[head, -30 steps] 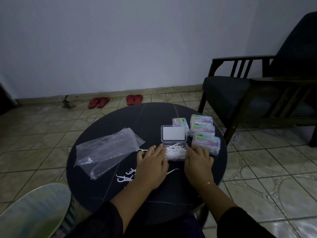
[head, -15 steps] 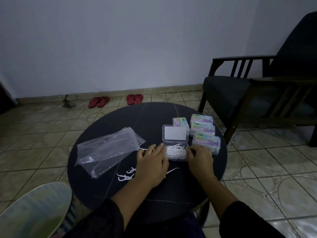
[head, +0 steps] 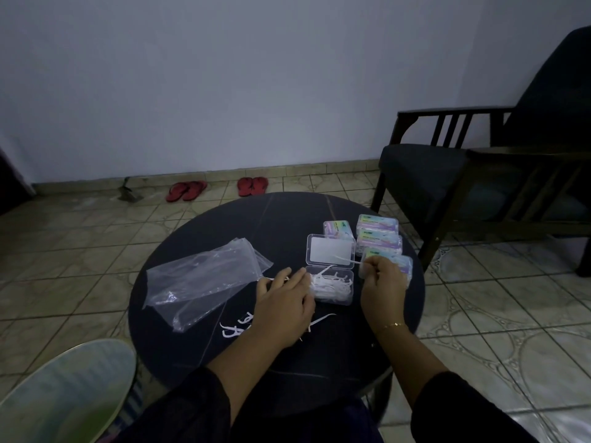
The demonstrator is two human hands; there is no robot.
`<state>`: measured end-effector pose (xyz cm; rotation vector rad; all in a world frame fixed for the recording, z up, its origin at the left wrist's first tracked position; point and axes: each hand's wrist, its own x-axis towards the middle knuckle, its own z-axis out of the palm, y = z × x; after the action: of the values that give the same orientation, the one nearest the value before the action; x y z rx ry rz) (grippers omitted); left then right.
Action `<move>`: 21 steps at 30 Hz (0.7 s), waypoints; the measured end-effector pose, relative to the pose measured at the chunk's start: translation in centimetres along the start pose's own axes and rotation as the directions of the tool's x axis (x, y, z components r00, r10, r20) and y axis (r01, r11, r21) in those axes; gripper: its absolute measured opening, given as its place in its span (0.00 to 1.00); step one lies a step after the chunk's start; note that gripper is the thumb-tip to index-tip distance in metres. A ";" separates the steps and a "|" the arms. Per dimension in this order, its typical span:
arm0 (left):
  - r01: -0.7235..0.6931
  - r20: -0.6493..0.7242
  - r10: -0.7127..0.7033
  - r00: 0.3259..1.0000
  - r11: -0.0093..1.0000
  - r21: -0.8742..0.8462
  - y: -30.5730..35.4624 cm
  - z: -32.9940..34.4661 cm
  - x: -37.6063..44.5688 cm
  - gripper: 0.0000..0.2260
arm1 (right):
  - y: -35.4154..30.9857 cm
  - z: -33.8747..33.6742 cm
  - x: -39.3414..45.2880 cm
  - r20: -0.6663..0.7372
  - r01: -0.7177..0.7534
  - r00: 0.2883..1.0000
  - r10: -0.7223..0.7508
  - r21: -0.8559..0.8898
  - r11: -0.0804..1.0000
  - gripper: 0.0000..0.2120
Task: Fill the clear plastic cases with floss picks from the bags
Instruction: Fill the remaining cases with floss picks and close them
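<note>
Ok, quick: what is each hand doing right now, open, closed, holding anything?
Left hand: open, fingers straight, resting beside the open case.
Right hand: pinching one floss pick above the case.

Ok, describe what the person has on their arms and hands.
Both forearms are bare, with dark sleeves pushed up near the elbows. The right hand has a thin gold-coloured bracelet at the wrist. The left hand shows no bracelet, and neither hand wears a glove. The light is too dim to tell any rings.
</note>
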<state>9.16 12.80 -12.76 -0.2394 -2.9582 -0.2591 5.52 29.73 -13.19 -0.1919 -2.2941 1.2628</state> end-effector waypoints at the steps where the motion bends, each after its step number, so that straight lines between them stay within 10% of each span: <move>1: -0.002 0.005 0.002 1.000 1.000 0.001 0.0 0.0 0.0 0.21 | -0.2 0.1 0.0 0.021 0.002 1.000 -0.003 0.017 1.000 0.07; 8: -0.019 -0.015 0.019 1.000 0.999 -0.040 -0.4 -1.7 -0.2 0.20 | -0.8 -0.1 -0.5 0.252 0.059 0.967 0.027 -0.328 0.943 0.13; 11: -0.013 -0.030 0.011 0.999 0.998 -0.068 -1.6 -3.1 -0.4 0.20 | -1.8 -0.4 -1.3 0.240 0.245 0.954 -0.180 -0.278 0.929 0.12; 17: 0.036 0.164 -0.018 0.986 0.993 -0.111 -5.0 -6.4 -2.6 0.18 | -4.8 -1.7 -2.8 0.752 0.635 0.594 -0.286 -0.221 0.740 0.17; 21: -0.055 0.297 0.043 0.954 0.998 0.033 -5.8 -7.4 -4.4 0.26 | -6.0 -1.4 -3.8 0.818 0.782 0.506 -0.273 -0.302 0.546 0.25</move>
<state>13.58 5.18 -7.25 -0.3769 -3.2442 -0.1692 10.16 26.09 -8.99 0.9557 -2.9502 0.0701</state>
